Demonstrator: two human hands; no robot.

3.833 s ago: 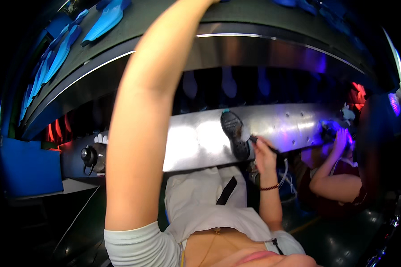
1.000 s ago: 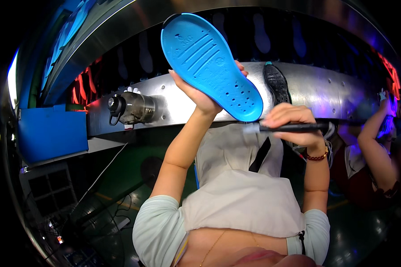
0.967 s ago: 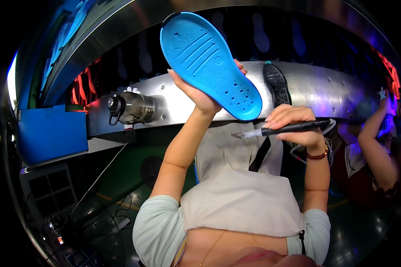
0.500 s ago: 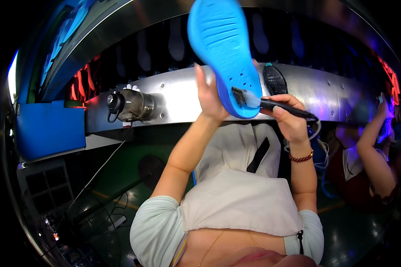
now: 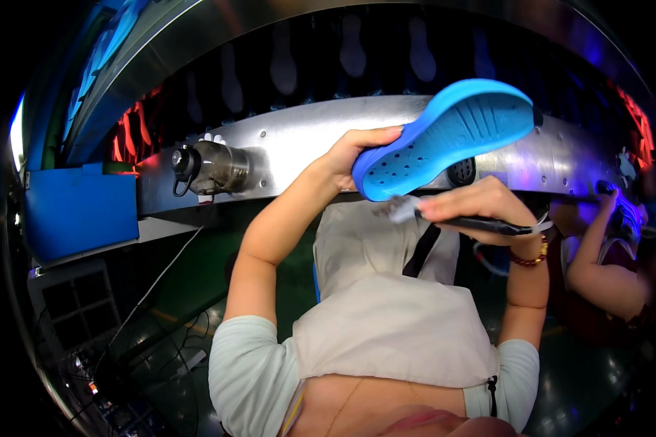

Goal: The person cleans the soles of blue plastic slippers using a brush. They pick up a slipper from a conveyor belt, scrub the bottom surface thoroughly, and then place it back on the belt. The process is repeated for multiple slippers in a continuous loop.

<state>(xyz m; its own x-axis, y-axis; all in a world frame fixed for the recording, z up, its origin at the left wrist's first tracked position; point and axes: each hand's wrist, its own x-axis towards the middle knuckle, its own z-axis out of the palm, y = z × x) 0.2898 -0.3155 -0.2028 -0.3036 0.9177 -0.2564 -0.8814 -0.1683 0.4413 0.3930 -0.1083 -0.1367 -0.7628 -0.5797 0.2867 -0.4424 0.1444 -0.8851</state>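
My left hand [image 5: 348, 153] grips a blue shoe sole [image 5: 455, 131] by its lower left end, thumb over the rim. The sole is tilted, its toe end toward the upper right. Its hollow face shows ridges at one end and small holes at the other. In my right hand [image 5: 488, 200] is a brush [image 5: 488, 224] with a black handle and a thin tube at its back end. The blurred bristles are at the sole's lower rim; whether they touch it I cannot tell. A black sole [image 5: 461, 172] lies on the bench, partly hidden by the blue one.
A dark bottle [image 5: 224, 169] stands on the metal bench [image 5: 291, 135]. Beyond it a dark recess holds several soles [image 5: 353, 47]. A blue box [image 5: 84, 215] is at the left. Another person [image 5: 598, 277] works at the right, hands under purple light.
The blue sole has swung down and tipped toward the right, leaving its face turned differently. The brush has left the sole's inner face for its lower rim. My right hand has moved lower.
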